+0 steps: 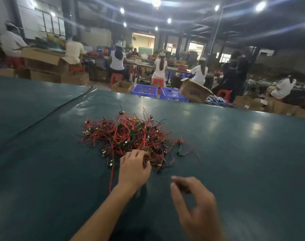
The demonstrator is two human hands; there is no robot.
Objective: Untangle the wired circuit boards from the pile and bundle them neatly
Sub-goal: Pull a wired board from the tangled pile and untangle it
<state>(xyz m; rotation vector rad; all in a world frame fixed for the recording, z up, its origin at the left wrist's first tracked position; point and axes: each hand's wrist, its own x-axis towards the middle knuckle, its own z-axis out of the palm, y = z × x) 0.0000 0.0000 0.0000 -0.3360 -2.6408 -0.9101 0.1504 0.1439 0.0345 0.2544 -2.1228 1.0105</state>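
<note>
While one pile [131, 136] sprawls, left hand [133, 168] touches it — right hand [195, 204] hovers.

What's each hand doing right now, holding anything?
Left hand: fingers curled into the near edge of the wire pile; whether it grips a wire cannot be told.
Right hand: open, blurred, above the table, holding nothing.

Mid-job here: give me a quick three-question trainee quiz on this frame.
1. True or false: the left hand touches the near edge of the pile.
2. The right hand is: A) holding a board, B) holding nothing, C) resting on the pile.
3. What colour is the table?

Key: 1 true; 2 B; 3 dark green.
</note>
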